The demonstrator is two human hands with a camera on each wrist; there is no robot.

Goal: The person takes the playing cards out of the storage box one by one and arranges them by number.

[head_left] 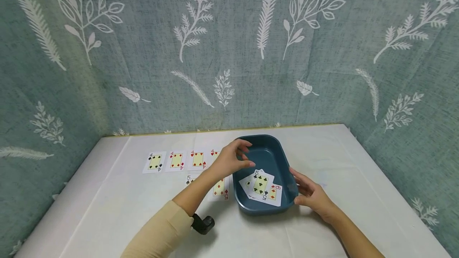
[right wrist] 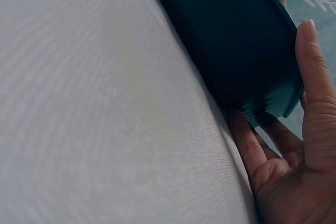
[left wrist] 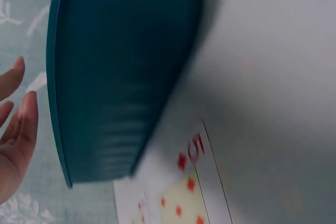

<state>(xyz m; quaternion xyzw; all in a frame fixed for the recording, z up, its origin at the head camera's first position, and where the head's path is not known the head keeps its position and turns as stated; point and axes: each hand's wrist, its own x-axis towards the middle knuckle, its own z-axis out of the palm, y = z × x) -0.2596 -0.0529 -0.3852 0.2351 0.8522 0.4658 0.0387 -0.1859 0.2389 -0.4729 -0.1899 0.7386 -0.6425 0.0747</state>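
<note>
A dark teal bin [head_left: 263,146] holds a few overlapping playing cards, with a five of clubs [head_left: 260,184] on top and a six of diamonds [head_left: 274,194] beside it. Over the bin's left rim reaches my left hand [head_left: 231,157], fingers loosely bent and thumb apart, with nothing between them. My right hand [head_left: 312,196] touches the bin's right wall near its front corner. In the right wrist view, its thumb [right wrist: 313,59] is up at the rim and other fingers rest against the outer wall.
Left of the bin, a row of fours includes a four of spades [head_left: 155,162], a red diamond four [head_left: 177,161] and a four of hearts [head_left: 197,160]. Below lie a five of spades [head_left: 191,179] and a five of diamonds [head_left: 219,189], partly behind my left arm. Patterned fabric walls [head_left: 236,51] surround the table.
</note>
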